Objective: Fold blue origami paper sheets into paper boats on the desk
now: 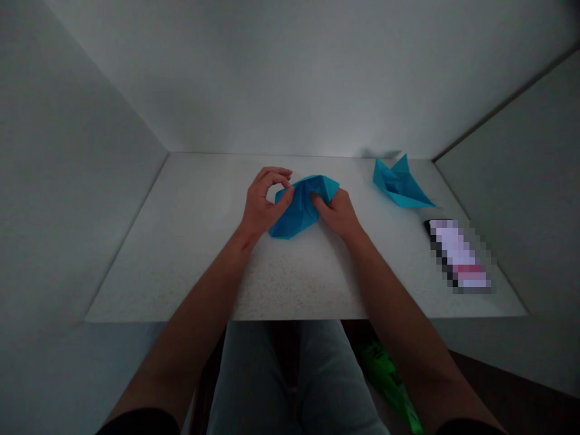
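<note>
A partly folded sheet of blue paper (296,219) is held up between my hands over the middle of the white table. My left hand (267,196) pinches its upper left edge between thumb and forefinger, the other fingers curled above. On the right side, my right hand (334,208) grips the paper, thumb on the near face and fingers hidden behind it. Creases run down the sheet's middle, and its lower left part hangs towards me. To the right stands a folded blue paper boat (401,187), apart from both hands.
A phone (460,254), blurred into blocks, lies on the white table (190,241) at the right. Walls (290,78) enclose the table at the back and both sides. Below its front edge are my legs and a bright green item (389,380) at the lower right.
</note>
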Demonstrator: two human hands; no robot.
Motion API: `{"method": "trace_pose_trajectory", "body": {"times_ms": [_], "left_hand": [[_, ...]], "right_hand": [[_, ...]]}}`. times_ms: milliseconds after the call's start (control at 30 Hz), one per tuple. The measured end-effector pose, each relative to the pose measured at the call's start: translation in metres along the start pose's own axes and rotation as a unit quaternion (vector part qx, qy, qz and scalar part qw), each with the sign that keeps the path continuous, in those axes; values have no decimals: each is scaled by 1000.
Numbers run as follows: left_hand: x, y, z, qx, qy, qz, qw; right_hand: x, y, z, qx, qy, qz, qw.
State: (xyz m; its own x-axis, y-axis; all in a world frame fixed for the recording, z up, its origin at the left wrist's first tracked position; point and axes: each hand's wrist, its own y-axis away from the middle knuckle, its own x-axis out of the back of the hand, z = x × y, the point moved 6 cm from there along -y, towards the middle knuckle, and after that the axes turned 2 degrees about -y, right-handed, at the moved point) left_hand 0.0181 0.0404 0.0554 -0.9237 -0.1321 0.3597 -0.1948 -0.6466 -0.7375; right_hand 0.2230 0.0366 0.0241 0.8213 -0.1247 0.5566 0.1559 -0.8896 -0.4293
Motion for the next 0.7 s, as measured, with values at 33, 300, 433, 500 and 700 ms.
{"method": "trace_pose_trajectory", "body": {"times_ms": [33,300,433,500,700], "left_hand": [[-1,1,1,-5,-19,-11,1000],[-2,5,1,-26,-146,-12,989],[-2,3,0,4,-104,-7,995],[0,1,1,16,-49,12,999],[3,1,-32,172,176,121,962]], "right_hand": [[-1,0,-2,7,-1,-9,1000],[-16,6,-15,47,39,-71,996],[-14,6,-19,65,33,-71,995],[-10,4,-19,63,18,-51,997],[5,-1,-8,4,-44,30,999]]}}
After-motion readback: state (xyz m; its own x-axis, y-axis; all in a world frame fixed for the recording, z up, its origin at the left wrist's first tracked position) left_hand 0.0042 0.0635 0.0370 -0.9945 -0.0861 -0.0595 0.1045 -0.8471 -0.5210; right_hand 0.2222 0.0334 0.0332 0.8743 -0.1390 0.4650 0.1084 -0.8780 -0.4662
